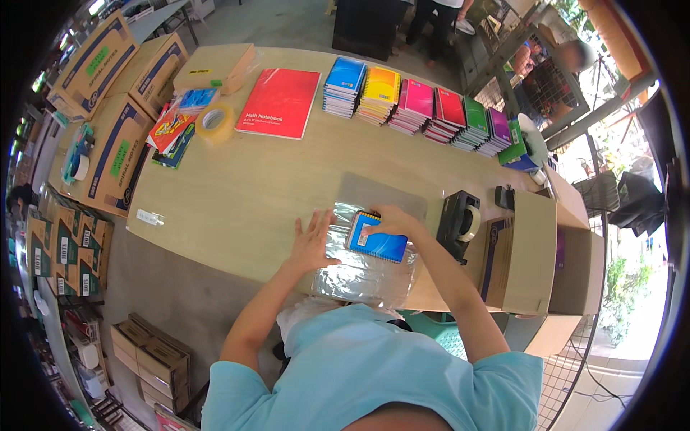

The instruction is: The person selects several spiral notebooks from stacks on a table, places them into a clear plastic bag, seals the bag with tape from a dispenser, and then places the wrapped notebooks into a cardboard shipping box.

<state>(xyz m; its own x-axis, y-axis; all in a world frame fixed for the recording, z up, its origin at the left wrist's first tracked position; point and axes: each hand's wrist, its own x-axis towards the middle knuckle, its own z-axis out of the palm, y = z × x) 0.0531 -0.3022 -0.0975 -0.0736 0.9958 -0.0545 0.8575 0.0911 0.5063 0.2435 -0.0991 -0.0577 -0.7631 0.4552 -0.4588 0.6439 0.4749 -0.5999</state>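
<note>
Near the front edge of the worktop [237, 208], the left hand [313, 241] is laid flat, fingers spread apart, on the left side of a stack of clear plastic sleeves [363, 276]. Just to its right, a blue spiral notebook [379, 242] is pressed onto the sleeves by the right hand [392, 219], whose fingers are curled over its top edge. Further right, a black tape dispenser [458, 223] is set near the right edge.
</note>
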